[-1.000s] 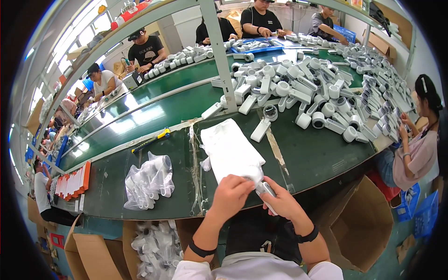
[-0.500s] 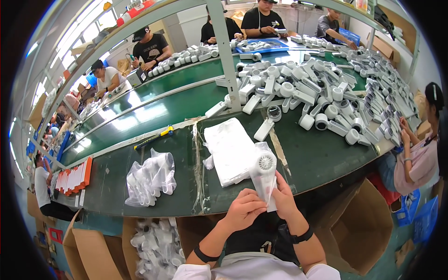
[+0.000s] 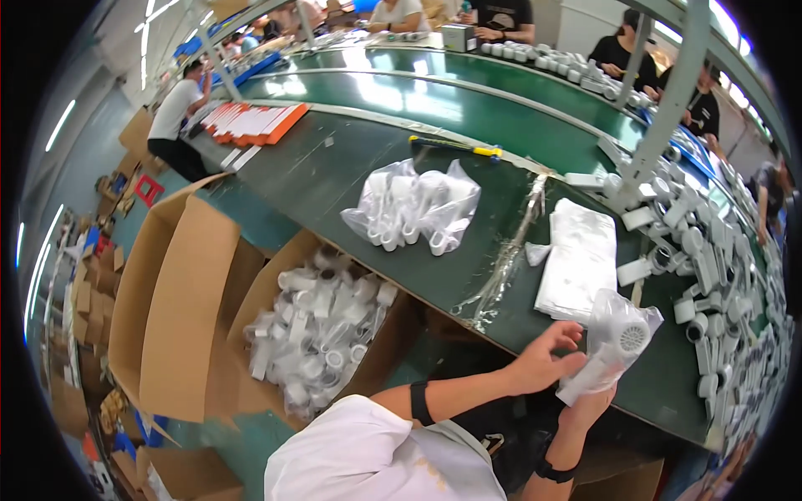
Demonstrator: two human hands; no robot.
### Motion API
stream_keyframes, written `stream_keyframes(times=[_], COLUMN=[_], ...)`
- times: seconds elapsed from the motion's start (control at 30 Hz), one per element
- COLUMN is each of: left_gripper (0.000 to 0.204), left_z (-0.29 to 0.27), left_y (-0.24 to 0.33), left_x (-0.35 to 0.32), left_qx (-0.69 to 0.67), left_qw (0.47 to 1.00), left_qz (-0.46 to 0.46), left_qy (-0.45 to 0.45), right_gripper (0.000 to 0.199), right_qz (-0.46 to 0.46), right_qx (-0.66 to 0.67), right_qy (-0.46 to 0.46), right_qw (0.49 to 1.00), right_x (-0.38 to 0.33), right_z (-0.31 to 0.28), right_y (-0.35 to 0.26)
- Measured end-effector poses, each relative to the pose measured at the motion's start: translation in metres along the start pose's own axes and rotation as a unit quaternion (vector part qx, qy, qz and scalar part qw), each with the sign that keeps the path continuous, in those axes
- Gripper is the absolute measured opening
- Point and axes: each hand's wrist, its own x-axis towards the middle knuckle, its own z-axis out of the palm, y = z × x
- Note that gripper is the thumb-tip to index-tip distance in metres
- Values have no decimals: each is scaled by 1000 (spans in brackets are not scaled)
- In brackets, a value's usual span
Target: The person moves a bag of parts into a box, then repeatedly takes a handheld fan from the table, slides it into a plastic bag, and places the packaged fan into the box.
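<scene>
A white hair dryer [image 3: 631, 337] with a round vented head is inside a clear plastic bag. My right hand [image 3: 590, 406] grips its lower end from below, partly hidden behind the bag. Just left of it, my left hand [image 3: 547, 359] is open, fingers apart and close to the bag's side. A stack of flat white plastic bags [image 3: 578, 259] lies on the green work table [image 3: 326, 179] beyond my hands. More bagged hair dryers [image 3: 418, 204] lie in a group to the left.
An open carton [image 3: 251, 334] below the table edge holds many bagged hair dryers [image 3: 322, 334]. Unbagged hair dryers [image 3: 710, 275] are heaped at the right. A yellow-and-black hand tool [image 3: 455, 148] and orange-white boxes [image 3: 255, 123] lie farther off. A metal post [image 3: 668, 104] stands by the conveyor [image 3: 384, 92].
My view has swung left, bringing the carton of bagged hair dryers into fuller sight. My left hand has let go of the bag and opened; the right still holds the dryer, now fully bagged.
</scene>
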Motion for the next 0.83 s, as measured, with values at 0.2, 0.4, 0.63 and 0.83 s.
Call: stream_keyframes(times=[0.2,0.4,0.63,0.83], left_gripper=[58,47,44,47], left_z=[-4,-23,-73,-146], left_y=[8,33,65,91], left_x=[-8,-3,-2,26], left_qx=[-110,-190,97,565], left_qw=[975,976,981,765], left_qz=[-127,-102,104,139], left_qy=[-144,-30,135,275], right_gripper=[33,22,10,18], right_qz=[-114,-236,-303,-189], right_qx=[-132,-306,-349,-358], right_qy=[-4,15,-102,-156], right_qw=[985,922,881,901], right_x=[5,7,-4,5], right_z=[2,-2,16,7], right_y=[19,3,11,9])
